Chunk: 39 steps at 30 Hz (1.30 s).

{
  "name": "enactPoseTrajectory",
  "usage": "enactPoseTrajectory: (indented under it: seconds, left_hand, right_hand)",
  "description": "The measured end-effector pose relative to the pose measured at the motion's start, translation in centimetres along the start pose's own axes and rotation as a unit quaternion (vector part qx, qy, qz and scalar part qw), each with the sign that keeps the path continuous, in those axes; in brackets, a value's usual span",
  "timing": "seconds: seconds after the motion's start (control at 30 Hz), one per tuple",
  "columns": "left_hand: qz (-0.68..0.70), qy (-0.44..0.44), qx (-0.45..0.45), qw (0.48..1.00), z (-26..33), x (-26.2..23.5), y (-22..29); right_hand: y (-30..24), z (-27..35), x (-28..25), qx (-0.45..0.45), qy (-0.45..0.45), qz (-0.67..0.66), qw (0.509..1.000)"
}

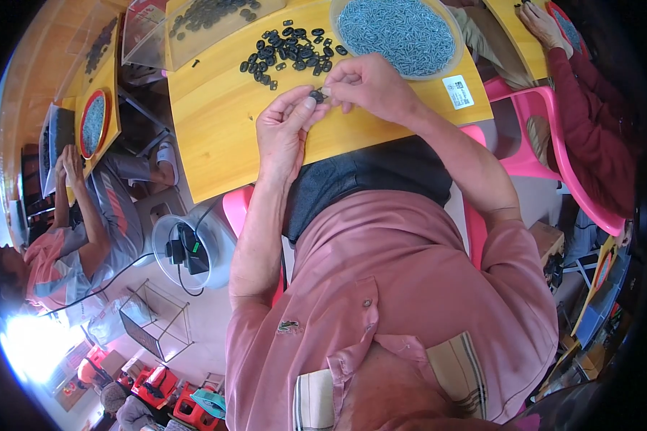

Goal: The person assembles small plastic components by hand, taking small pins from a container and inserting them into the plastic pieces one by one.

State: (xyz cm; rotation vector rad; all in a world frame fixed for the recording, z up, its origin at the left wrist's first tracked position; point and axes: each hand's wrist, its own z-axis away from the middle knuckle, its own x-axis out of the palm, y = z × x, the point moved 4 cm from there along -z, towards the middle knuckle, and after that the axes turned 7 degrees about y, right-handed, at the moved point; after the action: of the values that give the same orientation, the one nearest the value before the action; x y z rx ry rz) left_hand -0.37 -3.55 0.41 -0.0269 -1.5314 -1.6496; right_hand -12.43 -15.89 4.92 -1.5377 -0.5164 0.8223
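Black plastic part (317, 94) is sitting pinched between left hand (284, 133) thumb and right hand (370, 86) fingertips, above the yellow table (216, 108), at 6 o'clock from the loose pile (289, 50). Risk: the narrow pinch slipping and the part dropping into the lap.

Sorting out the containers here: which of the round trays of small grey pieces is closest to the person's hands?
The grey-rimmed round tray just beyond the right hand; the red-rimmed tray sits at a co-worker's table, far left.

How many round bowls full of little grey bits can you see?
2 for sure. One grey bowl sits on the yellow table above the person's right hand. One red-rimmed bowl is on the far-left table. A third may peek in top right.
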Motion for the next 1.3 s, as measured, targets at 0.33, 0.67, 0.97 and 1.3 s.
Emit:
enactPoseTrajectory:
  seconds: [0.33,0.67,0.97,1.3]
  left_hand:
    - [-0.022,0.014,0.002,1.0,0.3,0.2,-0.1]
    - [-0.027,0.015,0.031,0.999,0.3,0.6,-0.1]
    - [-0.163,-0.014,0.133,0.977,0.9,0.4,0.5]
    - [-0.286,0.004,0.218,0.933,1.0,0.6,0.5]
  right_hand:
    - [0.0,0.2,0.2,0.01,-0.007,0.014,1.0]
    - [0.6,-0.3,0.5,0.005,-0.016,-0.034,0.999]
    - [0.7,0.1,1.0,0.081,-0.078,-0.099,0.989]
    - [0.8,0.3,1.0,0.104,-0.092,-0.07,0.988]
